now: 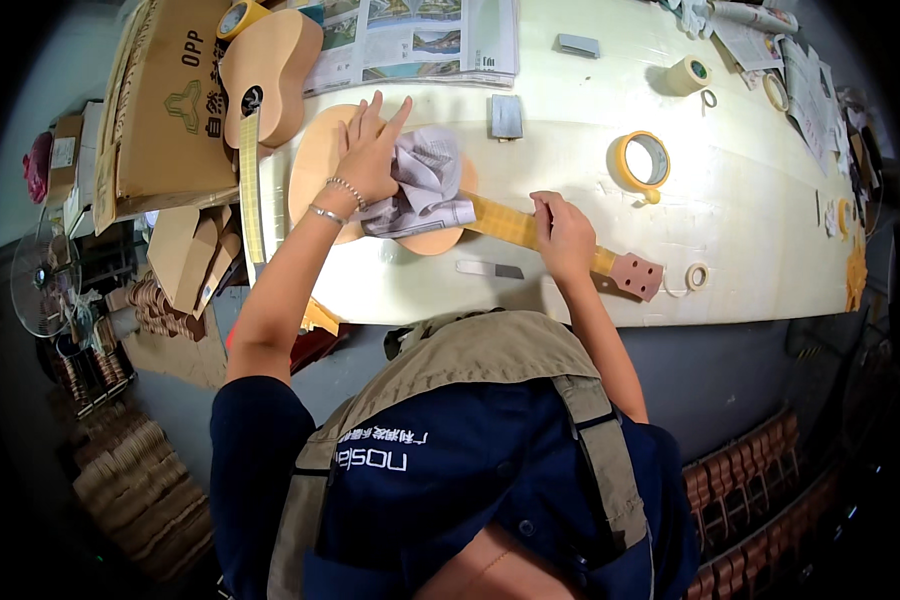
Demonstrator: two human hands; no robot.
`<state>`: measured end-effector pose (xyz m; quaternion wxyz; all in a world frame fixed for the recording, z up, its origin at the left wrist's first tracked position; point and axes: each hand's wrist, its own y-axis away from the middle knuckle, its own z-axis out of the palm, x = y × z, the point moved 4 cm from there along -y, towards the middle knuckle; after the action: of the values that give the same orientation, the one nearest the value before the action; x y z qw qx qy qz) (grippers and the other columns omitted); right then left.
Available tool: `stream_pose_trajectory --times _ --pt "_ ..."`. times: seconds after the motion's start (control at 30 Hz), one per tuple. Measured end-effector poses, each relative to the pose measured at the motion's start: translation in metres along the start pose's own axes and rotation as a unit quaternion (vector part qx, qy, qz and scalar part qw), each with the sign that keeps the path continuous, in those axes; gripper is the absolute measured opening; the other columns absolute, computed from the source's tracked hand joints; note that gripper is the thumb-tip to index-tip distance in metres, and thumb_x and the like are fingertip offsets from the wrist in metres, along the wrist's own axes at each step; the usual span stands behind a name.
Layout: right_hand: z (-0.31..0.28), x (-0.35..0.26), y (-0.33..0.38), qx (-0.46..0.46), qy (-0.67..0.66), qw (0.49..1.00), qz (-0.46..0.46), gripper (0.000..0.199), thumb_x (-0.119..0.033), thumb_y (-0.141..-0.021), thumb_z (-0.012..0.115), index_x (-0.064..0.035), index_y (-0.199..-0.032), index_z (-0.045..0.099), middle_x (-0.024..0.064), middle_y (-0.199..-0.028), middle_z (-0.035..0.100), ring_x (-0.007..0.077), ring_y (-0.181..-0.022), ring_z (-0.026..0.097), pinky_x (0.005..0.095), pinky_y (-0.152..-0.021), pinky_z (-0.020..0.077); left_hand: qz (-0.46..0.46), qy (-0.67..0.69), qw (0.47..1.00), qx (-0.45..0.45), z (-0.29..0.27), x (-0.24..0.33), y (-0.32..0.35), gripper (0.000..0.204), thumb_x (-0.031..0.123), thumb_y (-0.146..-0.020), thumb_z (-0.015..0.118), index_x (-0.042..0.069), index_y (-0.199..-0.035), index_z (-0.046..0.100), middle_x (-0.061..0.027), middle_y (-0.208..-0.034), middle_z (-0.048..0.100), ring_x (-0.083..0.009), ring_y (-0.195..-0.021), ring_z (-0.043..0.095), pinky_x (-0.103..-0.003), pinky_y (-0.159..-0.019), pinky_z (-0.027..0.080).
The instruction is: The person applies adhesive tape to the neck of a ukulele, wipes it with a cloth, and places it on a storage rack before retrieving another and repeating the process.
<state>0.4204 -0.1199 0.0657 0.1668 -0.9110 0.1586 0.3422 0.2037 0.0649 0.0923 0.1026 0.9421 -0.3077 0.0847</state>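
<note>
An unfinished ukulele (315,165) of pale wood lies flat on the table, its neck pointing right. Yellow tape covers the fretboard, and the bare headstock (637,276) has peg holes. Crumpled newspaper (425,185) sits over the middle of the body. My left hand (370,160), fingers stretched out and spread, lies at the paper's left edge above the body. My right hand (566,238) is closed around the neck near the headstock. Just below the neck lies a flat blade-like tool (490,269), pale with a dark end.
A second ukulele (275,75) stands at the upper left beside a cardboard box (165,110). Stacked newspapers (410,45) lie at the back. Grey sanding blocks (506,117), a yellow tape roll (642,161) and a small tape roll (697,277) rest on the table (770,240).
</note>
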Motion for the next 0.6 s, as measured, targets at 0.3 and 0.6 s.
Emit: stream_pose_trajectory --times 0.3,0.6 --pt "0.002 0.000 0.001 0.021 0.053 0.998 -0.018 0.004 -0.012 -0.082 0.062 -0.0093 -0.084 0.060 0.0087 -0.062 0.058 0.0272 -0.058 0.056 0.0394 -0.053 0.0433 0.058 0.035 0.987 0.143 0.043 0.029 0.004 0.060 0.014 -0.064 0.073 0.014 -0.119 0.052 -0.0123 -0.123 0.049 -0.0358 -0.132 0.030 -0.057 -0.108 0.015" --pt "-0.004 0.001 0.001 0.061 0.015 0.997 -0.048 0.006 -0.009 -0.077 0.065 -0.0093 -0.081 0.060 0.0077 -0.061 0.056 0.0256 -0.055 0.055 0.0381 -0.052 0.0427 0.253 0.181 0.936 -0.163 -0.002 -0.023 0.033 0.058 0.015 -0.066 0.075 0.011 -0.117 0.048 -0.0127 -0.120 0.048 -0.0329 -0.120 0.043 -0.049 -0.108 0.021"
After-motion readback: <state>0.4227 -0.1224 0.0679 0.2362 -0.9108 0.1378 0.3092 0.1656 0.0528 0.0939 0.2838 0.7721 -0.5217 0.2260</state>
